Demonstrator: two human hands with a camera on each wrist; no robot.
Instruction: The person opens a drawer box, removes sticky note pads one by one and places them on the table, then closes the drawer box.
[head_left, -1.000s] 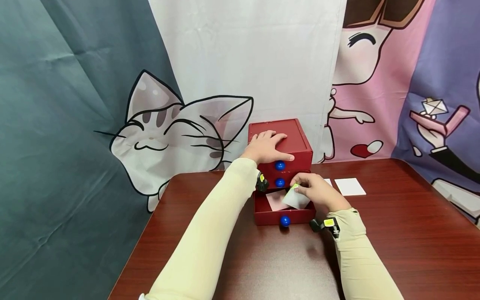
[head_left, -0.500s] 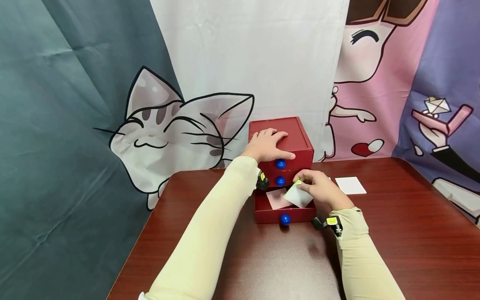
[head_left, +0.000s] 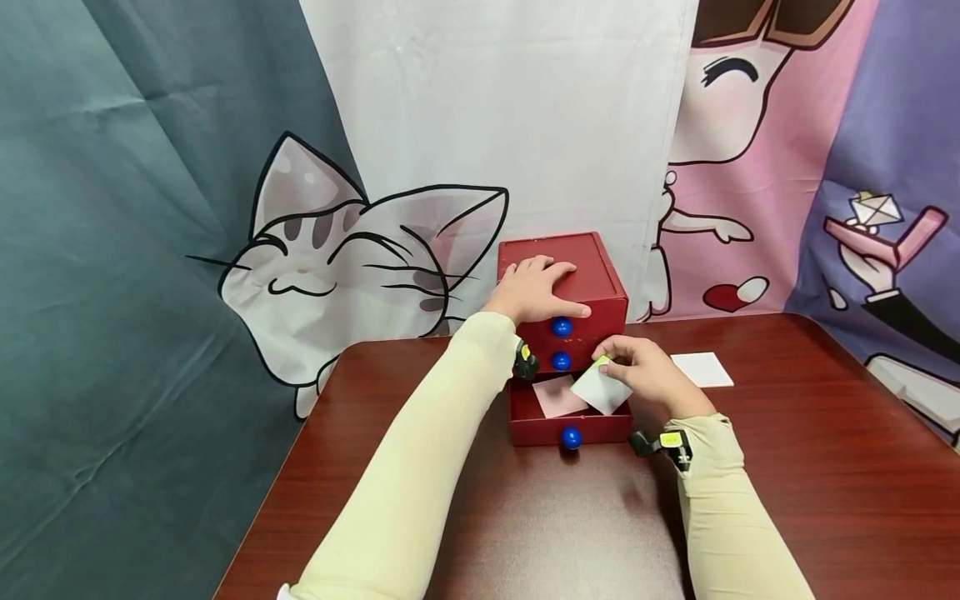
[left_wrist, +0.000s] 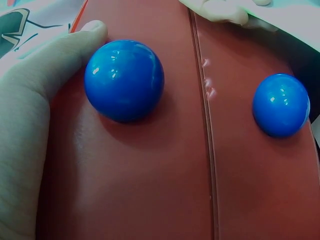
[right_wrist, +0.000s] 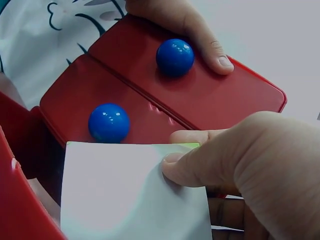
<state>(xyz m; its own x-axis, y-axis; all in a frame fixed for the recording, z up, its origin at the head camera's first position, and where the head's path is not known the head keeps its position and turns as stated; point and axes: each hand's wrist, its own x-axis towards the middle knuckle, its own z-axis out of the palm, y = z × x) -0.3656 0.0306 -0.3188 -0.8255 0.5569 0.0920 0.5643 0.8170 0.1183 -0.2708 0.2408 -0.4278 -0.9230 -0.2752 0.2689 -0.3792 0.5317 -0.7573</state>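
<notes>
My left hand (head_left: 534,292) rests with spread fingers on top of a red drawer cabinet (head_left: 592,250), its thumb lying along the front edge above a blue knob (left_wrist: 125,81). The bottom drawer (head_left: 540,431) is pulled out. Between thumb and fingers, my right hand (head_left: 648,375) pinches a square white paper note (right_wrist: 130,195) by its corner, where a yellow-green edge shows. The note is tilted over the drawer's right part. Inside the drawer lies a pale pink paper note (head_left: 557,397), partly covered by the held one.
To the right of the cabinet a white square pad (head_left: 702,369) lies on the brown wooden table (head_left: 810,467). Two upper drawers are shut. Behind the table hangs a printed cloth (head_left: 585,117) with cartoon figures.
My right hand has moved slightly up and to the right with the white note, out of the drawer's middle. My left hand has stayed on the cabinet.
</notes>
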